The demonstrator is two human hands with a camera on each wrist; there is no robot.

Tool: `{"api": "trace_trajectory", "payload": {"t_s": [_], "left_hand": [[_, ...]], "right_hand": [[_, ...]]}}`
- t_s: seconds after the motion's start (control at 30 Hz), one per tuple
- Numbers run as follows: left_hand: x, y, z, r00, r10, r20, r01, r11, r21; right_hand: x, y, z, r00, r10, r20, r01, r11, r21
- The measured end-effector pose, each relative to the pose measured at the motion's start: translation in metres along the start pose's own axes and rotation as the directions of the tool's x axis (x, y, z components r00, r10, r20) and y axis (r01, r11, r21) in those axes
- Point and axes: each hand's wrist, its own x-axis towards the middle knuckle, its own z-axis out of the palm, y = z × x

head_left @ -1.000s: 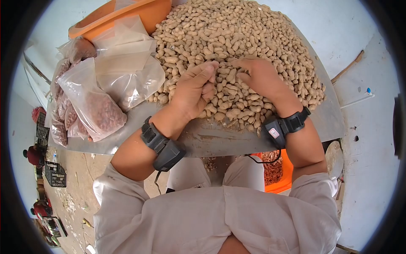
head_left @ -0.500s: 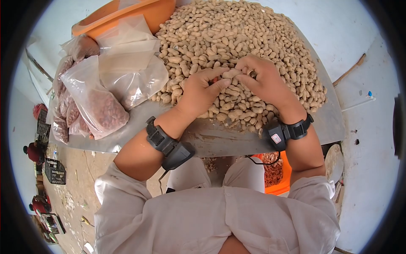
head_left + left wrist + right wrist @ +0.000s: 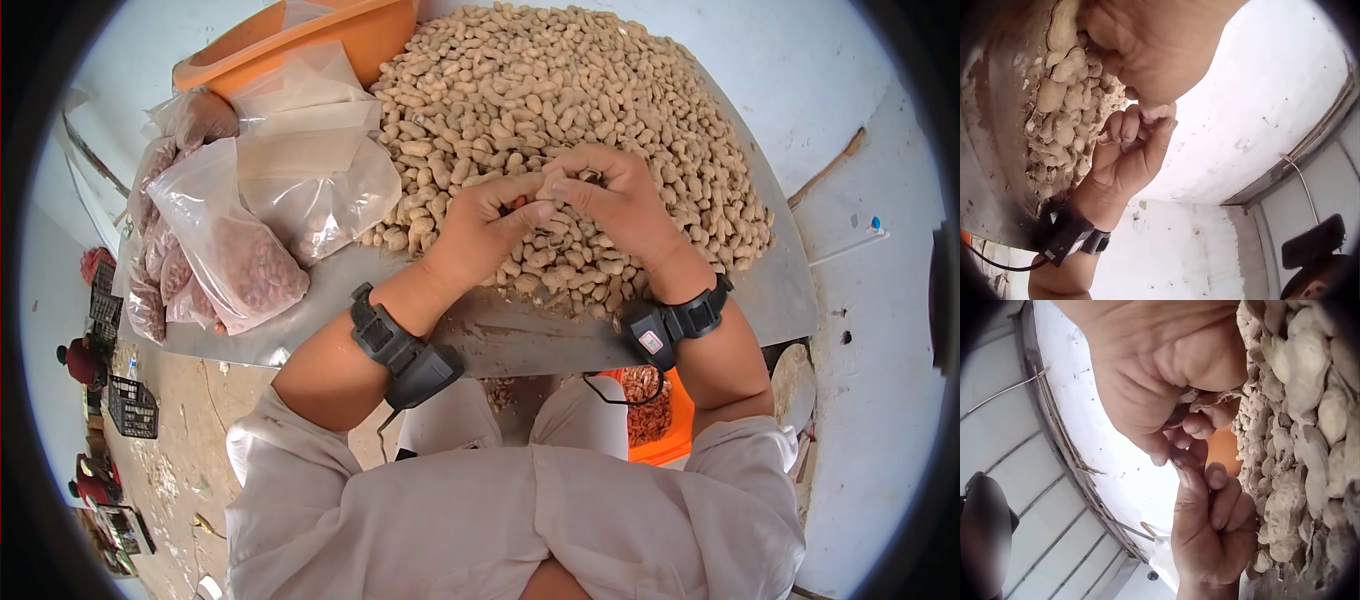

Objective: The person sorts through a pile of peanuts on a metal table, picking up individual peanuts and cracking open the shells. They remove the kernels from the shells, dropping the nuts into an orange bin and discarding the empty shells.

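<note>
Both hands meet tip to tip above the near side of a heap of unshelled peanuts (image 3: 520, 90). A peanut pod (image 3: 553, 186) is pinched where the thumbs and forefingers of the left hand (image 3: 482, 228) and right hand (image 3: 632, 208) come together. Reddish kernels (image 3: 517, 202) show inside the left hand's curled fingers. Seen from the right wrist, the right hand (image 3: 1160, 369) also keeps broken shell (image 3: 1213, 400) in its curled fingers, facing the left hand (image 3: 1213, 540). The left wrist view has the left hand (image 3: 1154, 47) partly covering the pinched piece.
Clear bags of reddish kernels (image 3: 250, 275) lie left of the heap on the metal table (image 3: 530, 335), with flat plastic bags (image 3: 300, 150) beside them. An orange basin (image 3: 300, 45) stands behind. Below the table's right edge sits an orange container (image 3: 682, 415) with reddish contents.
The hands were apart over the heap a second ago; they have come together at one pod. Since half a second ago both have shifted slightly toward the body.
</note>
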Motion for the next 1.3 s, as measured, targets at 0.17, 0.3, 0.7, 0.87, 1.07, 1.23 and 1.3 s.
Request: {"api": "trace_trajectory", "payload": {"t_s": [0.17,0.3,0.7,0.87,1.07,1.23,1.3], "left_hand": [[-0.002,0.007,-0.002,0.997,-0.073,-0.024,0.072,0.997,-0.018],[-0.004,0.001,-0.002,0.992,0.114,-0.045,-0.101,0.970,0.220],[-0.005,-0.001,0.004,0.992,-0.022,-0.126,0.012,0.997,-0.074],[-0.004,0.003,0.009,0.985,-0.026,-0.170,0.000,0.989,-0.150],[-0.004,0.002,0.011,0.978,-0.035,-0.206,0.003,0.988,-0.156],[-0.002,0.003,0.004,0.988,0.006,-0.157,-0.016,0.998,-0.059],[-0.003,0.002,0.001,0.990,0.005,-0.142,-0.005,1.000,0.000]], "right_hand": [[-0.001,-0.003,0.007,0.999,0.044,-0.023,-0.042,0.998,0.053],[-0.004,-0.001,0.011,0.995,0.082,-0.052,-0.081,0.997,0.018],[-0.008,0.001,0.036,0.949,0.186,-0.254,-0.121,0.960,0.251],[-0.008,0.011,0.049,0.924,0.202,-0.326,-0.068,0.923,0.379],[-0.007,0.006,0.056,0.905,0.241,-0.351,-0.057,0.886,0.460],[-0.006,0.000,0.039,0.943,0.295,-0.154,-0.171,0.826,0.537],[-0.007,-0.007,0.033,0.962,0.268,-0.060,-0.208,0.855,0.476]]}}
